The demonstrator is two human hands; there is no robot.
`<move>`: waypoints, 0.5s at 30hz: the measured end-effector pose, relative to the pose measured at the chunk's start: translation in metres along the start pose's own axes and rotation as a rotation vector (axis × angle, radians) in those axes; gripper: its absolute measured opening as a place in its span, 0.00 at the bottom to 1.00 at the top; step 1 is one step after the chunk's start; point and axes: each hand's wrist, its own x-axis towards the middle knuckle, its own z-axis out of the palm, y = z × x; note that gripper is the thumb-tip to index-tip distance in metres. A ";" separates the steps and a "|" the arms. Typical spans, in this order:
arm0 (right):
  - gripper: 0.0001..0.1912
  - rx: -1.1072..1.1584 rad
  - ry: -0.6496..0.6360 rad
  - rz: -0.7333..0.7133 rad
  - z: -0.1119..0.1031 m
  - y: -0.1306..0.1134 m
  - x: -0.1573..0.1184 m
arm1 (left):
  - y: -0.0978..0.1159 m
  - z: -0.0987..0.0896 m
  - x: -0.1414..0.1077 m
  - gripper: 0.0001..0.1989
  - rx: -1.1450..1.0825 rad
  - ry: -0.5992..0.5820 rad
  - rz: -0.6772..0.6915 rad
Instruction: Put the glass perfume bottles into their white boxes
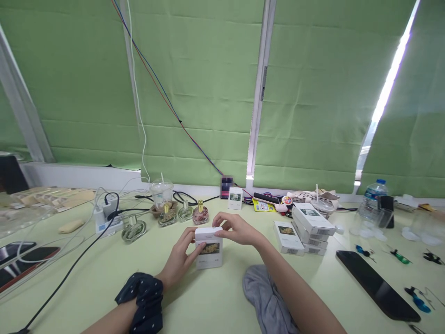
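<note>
A small white box [209,257] with a printed picture on its front stands upright on the table before me. My left hand [182,255] grips its left side, thumb across the front. At the box's top right corner, the fingers of my right hand [238,228] are bent and pressed to the top edge. Behind the hands stand several glass perfume bottles [200,214], some with gold tops. Another white box [235,198] is upright near the wall. To the right lie a single flat box [288,237] and a stack of similar boxes [313,220].
A grey cloth [266,297] lies under my right forearm. Farther right are a black phone [377,284] and a water bottle [374,197]. On the left, cables run from a power strip [108,218], beside a plastic cup [162,195] and a phone [26,266].
</note>
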 end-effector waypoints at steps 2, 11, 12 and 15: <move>0.04 0.010 0.073 0.015 0.005 0.006 0.003 | 0.001 0.000 0.000 0.06 -0.004 0.009 -0.003; 0.15 0.322 0.167 0.120 0.013 0.033 0.011 | -0.006 0.006 -0.002 0.09 -0.082 0.012 -0.088; 0.16 0.353 0.174 0.133 0.014 0.034 0.011 | -0.008 0.006 -0.003 0.09 -0.095 0.009 -0.098; 0.19 0.442 0.186 0.188 0.016 0.036 0.011 | -0.012 0.006 -0.004 0.10 -0.123 0.002 -0.123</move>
